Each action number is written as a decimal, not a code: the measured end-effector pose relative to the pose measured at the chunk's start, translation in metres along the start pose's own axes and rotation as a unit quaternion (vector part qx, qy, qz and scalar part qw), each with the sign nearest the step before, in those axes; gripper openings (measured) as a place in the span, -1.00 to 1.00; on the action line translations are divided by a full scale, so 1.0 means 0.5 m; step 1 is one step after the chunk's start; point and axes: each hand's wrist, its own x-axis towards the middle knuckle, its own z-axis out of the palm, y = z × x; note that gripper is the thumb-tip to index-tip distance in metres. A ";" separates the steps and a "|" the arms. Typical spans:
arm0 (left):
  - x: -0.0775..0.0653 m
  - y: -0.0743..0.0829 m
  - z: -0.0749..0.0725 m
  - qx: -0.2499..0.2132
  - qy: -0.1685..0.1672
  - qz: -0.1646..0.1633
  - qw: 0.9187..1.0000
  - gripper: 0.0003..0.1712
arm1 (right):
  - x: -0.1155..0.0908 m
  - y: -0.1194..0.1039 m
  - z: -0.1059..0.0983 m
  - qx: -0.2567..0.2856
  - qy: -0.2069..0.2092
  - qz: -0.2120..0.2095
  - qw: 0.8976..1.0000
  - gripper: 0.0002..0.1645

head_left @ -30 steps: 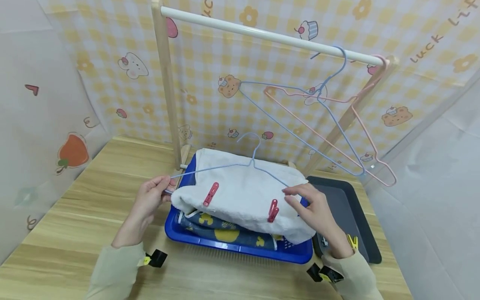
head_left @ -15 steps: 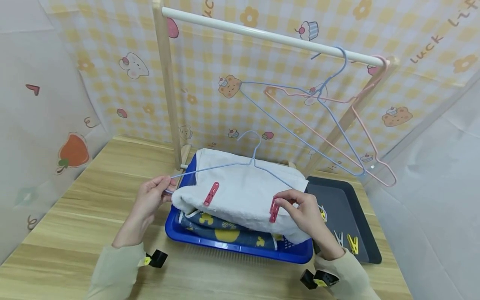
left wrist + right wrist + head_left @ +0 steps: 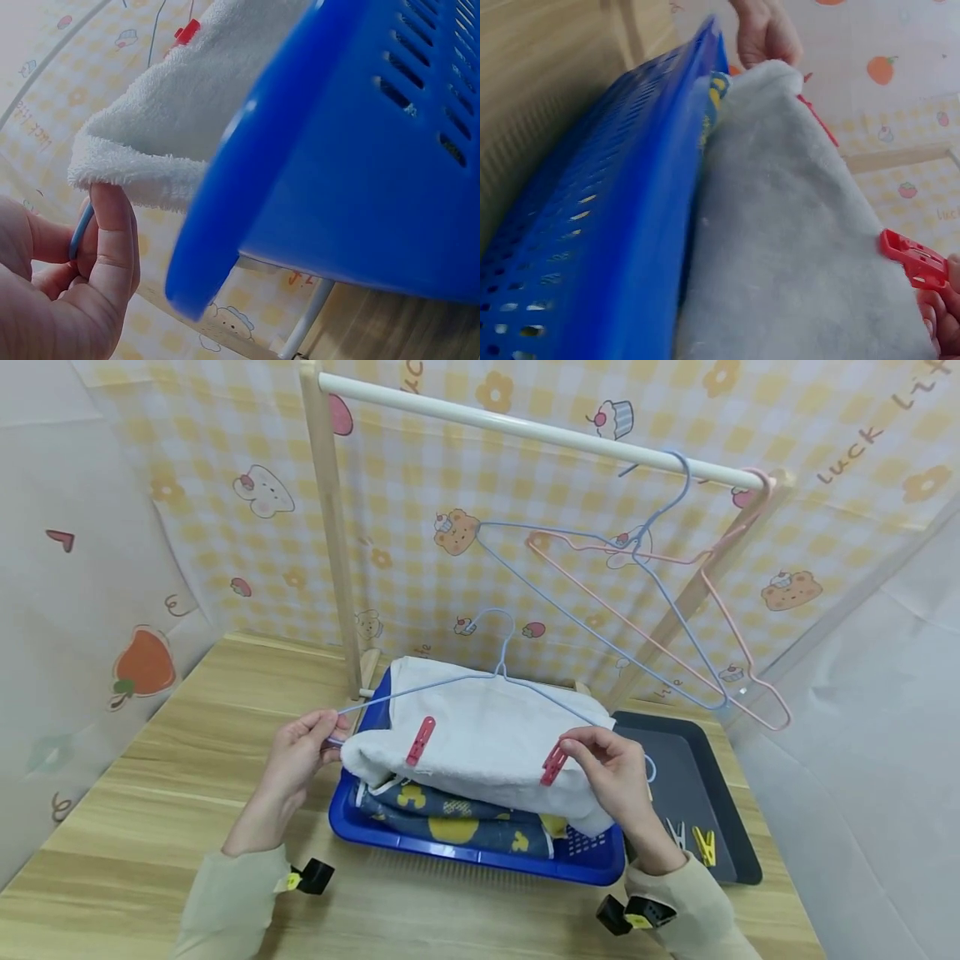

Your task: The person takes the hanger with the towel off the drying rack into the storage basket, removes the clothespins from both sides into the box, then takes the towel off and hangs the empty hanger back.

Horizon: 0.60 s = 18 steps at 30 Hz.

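Observation:
My left hand (image 3: 298, 753) pinches the left corner of a blue wire hanger (image 3: 420, 688) between thumb and fingers. A white towel (image 3: 480, 722) is draped over the hanger's lower bar, above the basket, with two red clothespins (image 3: 421, 741) on its folded edge. At the right one, my right hand (image 3: 618, 774) pinches the red clothespin (image 3: 922, 262) by its handle end; its jaws meet the towel in the right wrist view. The left wrist view shows the hanger wire (image 3: 81, 231) between thumb and fingers, beside the towel's corner.
Under the towel, a blue basket (image 3: 450, 853) holds a dark blue cloth (image 3: 480, 831) with yellow patterns. Behind stands a rack with a white rail (image 3: 487, 418), where a blue hanger (image 3: 675, 610) and a pink hanger (image 3: 738, 627) hang. A grey tray (image 3: 693, 768) with clothespins lies right.
My right hand has moved left from the hanger's arm to the right clothespin and grips it. The hanger and the towel's front edge have risen slightly. My left hand keeps its hold.

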 end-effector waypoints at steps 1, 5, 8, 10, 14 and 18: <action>0.000 0.000 0.001 0.003 0.001 -0.001 1.000 -0.62 | 0.000 -0.001 0.000 0.011 0.008 0.003 1.000 -0.91; 0.001 0.001 0.003 0.014 0.002 -0.004 1.000 -0.64 | 0.005 -0.005 -0.007 0.024 0.017 0.004 1.000 -0.87; 0.002 0.000 0.005 0.014 0.002 -0.004 1.000 -0.64 | 0.009 -0.012 -0.025 -0.002 -0.002 0.020 1.000 -0.88; 0.003 -0.001 0.005 0.011 0.002 -0.003 1.000 -0.64 | 0.012 -0.017 -0.042 -0.020 -0.009 0.041 0.999 -0.89; 0.003 0.000 0.005 0.004 -0.001 0.005 1.000 -0.62 | 0.016 -0.022 -0.082 -0.051 -0.010 0.082 0.995 -0.88; 0.003 0.001 0.005 0.000 -0.004 0.014 1.000 -0.61 | 0.017 -0.018 -0.123 -0.092 0.018 0.111 0.989 -0.84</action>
